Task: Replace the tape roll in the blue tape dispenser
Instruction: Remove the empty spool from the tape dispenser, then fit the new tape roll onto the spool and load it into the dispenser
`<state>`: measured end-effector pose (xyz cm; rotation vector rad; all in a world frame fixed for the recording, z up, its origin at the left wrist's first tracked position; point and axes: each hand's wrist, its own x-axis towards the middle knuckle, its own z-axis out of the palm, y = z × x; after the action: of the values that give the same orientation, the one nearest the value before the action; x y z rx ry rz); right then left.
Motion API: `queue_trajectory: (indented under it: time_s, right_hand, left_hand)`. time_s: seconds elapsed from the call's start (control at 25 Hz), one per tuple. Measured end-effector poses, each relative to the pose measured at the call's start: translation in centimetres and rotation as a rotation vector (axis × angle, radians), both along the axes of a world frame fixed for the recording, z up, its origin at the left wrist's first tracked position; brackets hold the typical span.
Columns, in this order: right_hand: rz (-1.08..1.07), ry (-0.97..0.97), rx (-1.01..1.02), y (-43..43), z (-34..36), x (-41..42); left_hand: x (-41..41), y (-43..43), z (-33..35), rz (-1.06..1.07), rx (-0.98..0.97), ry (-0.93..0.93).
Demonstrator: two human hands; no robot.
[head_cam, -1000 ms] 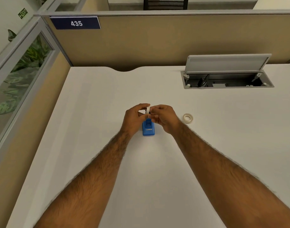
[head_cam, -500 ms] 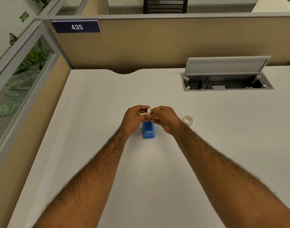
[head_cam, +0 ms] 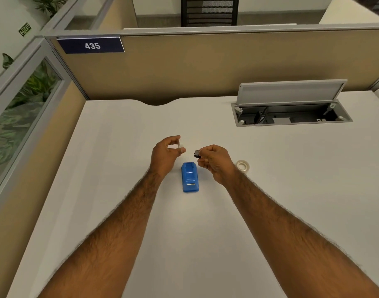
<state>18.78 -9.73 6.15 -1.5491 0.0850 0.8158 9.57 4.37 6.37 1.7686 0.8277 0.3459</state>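
I am pinching a small black plastic spool hub point(head_cam: 197, 154) in my right hand point(head_cam: 215, 162), while my left hand point(head_cam: 166, 154) is closing finger and thumb on a small white ring, seemingly the spent tape core point(head_cam: 180, 144). The hub looks light, stiff and slick, so I am holding it by its ends. The blue plastic tape dispenser point(head_cam: 190, 180) is lying on the white desk point(head_cam: 98, 168) below and between both hands; the clear fresh tape roll point(head_cam: 242, 165) is lying flat just beside my right wrist.
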Motion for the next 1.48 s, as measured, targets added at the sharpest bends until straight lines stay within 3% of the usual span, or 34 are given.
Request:
queue_trajectory:
  time_s: [0.32,0.64,0.8,0.96,1.04,1.24,1.48]
  right_hand:
    - [0.024,0.006,-0.035,-1.1,-1.9,1.4]
    - [0.027,0.008,-0.054,-1.5,-2.8,2.2]
    - [0.044,-0.005,-0.07,-1.1,-2.7,2.0]
    - [0.07,-0.025,-0.077,-0.4,-2.0,1.4]
    - [0.084,-0.034,-0.057,0.0,-1.5,0.8]
    - [0.171,-0.081,0.037,0.2,-0.4,-0.9]
    - [0.263,-0.185,0.059,0.2,0.9,-2.2]
  left_hand:
    - [6.6,2.1,-4.0,-0.292,0.363,0.272]
    - [8.3,3.6,-6.5,-0.374,0.491,0.328]
    - [7.4,3.5,-6.0,-0.342,0.394,0.302]
    - [4.3,2.3,-3.9,-0.103,0.28,0.093]
    - [2.5,1.1,-2.4,-0.023,0.112,0.049]
    - [-0.7,-0.8,0.4,-0.046,-0.161,0.197]
    - [-1.8,-1.3,1.2,-0.08,-0.269,0.152]
